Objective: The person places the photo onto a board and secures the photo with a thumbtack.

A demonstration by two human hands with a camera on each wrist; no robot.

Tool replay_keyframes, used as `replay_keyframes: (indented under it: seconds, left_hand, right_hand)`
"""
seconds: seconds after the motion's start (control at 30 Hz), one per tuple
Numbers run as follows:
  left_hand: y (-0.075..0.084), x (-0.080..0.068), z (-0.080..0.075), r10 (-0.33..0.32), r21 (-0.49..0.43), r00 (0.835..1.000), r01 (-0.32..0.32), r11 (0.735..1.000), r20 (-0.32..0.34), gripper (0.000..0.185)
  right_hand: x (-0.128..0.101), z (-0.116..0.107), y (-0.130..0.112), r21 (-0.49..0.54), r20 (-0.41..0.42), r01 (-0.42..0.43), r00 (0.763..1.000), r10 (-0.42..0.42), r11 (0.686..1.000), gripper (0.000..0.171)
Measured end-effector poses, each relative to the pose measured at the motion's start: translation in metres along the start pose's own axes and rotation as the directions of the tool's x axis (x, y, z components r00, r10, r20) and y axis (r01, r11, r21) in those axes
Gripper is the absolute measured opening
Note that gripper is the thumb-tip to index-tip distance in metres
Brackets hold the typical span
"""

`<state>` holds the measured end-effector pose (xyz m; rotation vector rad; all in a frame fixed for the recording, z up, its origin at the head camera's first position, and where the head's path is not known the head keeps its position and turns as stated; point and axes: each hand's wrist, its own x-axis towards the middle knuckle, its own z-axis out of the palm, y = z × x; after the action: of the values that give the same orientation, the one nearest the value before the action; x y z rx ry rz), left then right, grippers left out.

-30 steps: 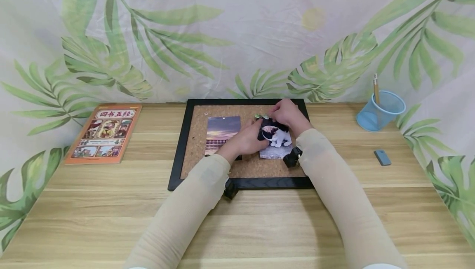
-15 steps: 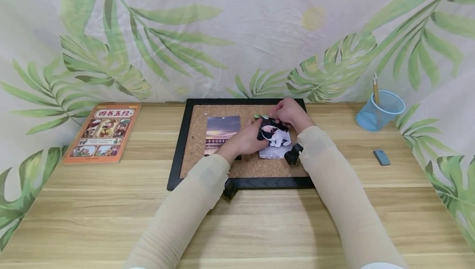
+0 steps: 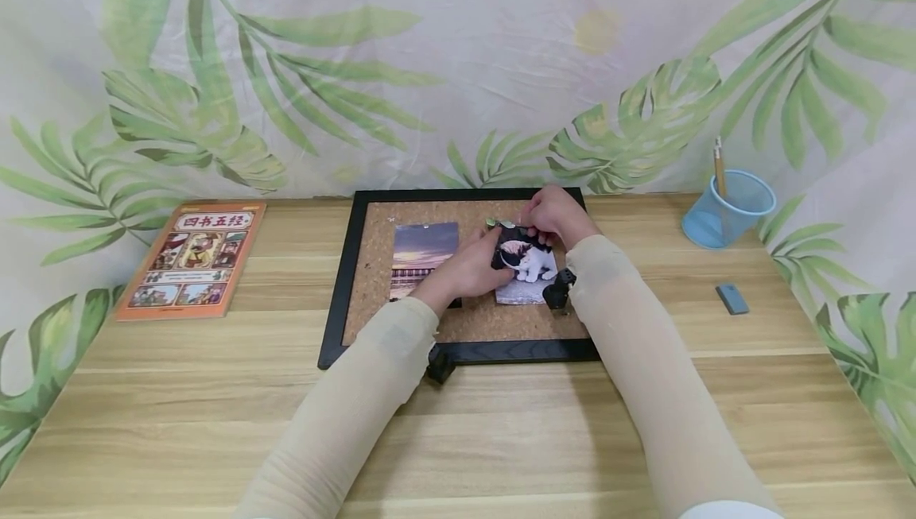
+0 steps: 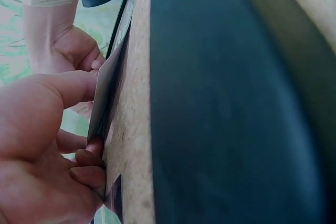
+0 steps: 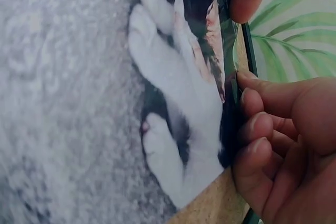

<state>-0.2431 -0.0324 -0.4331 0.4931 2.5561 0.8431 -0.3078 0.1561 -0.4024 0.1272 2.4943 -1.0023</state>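
Note:
A framed cork board [image 3: 501,328] lies at the back of the table. On its right half is a photo of a black-and-white cat [image 3: 531,290], its lower edge curling up from the cork. My left hand [image 3: 468,269] pinches the photo's left side, with the thumb on its face. At the photo's top edge, the thumb and forefinger of my right hand [image 3: 554,213] pinch what looks like a small pin [image 5: 237,70], mostly hidden by the fingertips. A sunset photo [image 3: 424,249] with a small pin at its top lies on the left half of the cork.
An orange comic-style book [image 3: 193,261] lies at the left. To the right stand a blue mesh cup [image 3: 733,217] with a pencil [image 3: 719,173] in it and, nearer, a small blue-grey block [image 3: 732,299]. A leaf-print cloth [image 3: 501,66] hangs behind the table.
The head view has shifted slightly, so the whole scene sits a little further left. Both hands keep their places on the cat photo, with hardly any movement.

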Motion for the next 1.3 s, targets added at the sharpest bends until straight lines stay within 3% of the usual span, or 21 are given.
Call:
replay_keyframes:
  seconds: [0.17, 0.37, 0.7, 0.87, 1.1, 1.3]
  left_hand:
    - [0.001, -0.002, 0.001, -0.001, 0.024, 1.000, 0.001, 1.000, -0.027, 0.092]
    - [0.007, -0.010, 0.005, 0.028, 0.146, 0.994, -0.012, 0.989, -0.106, 0.084]
    - [0.011, -0.013, 0.003, -0.016, 0.254, 0.995, 0.042, 0.966, -0.100, 0.077]
    - [0.011, -0.018, -0.003, 0.005, 0.239, 0.996, 0.016, 0.971, -0.087, 0.074]
    - [-0.006, -0.020, -0.008, 0.075, 0.187, 0.991, -0.053, 0.981, -0.114, 0.061]
    - [-0.005, -0.038, -0.024, 0.074, 0.078, 0.986, -0.063, 0.995, -0.148, 0.054]
  right_hand:
    - [-0.001, 0.001, 0.001, 0.017, -0.012, 0.003, 1.000, -0.003, 1.000, 0.016]
    - [-0.004, 0.002, 0.006, 0.050, -0.020, 0.024, 1.000, -0.023, 0.998, 0.017]
    - [-0.005, 0.006, 0.014, 0.026, -0.058, 0.089, 0.995, -0.087, 0.996, 0.020]
    - [-0.012, 0.006, 0.016, 0.036, -0.050, 0.153, 0.987, -0.151, 0.988, 0.018]
    - [-0.023, 0.005, 0.019, 0.080, -0.029, 0.230, 0.973, -0.229, 0.970, 0.017]
    - [-0.032, 0.003, 0.023, 0.031, -0.043, 0.297, 0.954, -0.295, 0.955, 0.017]
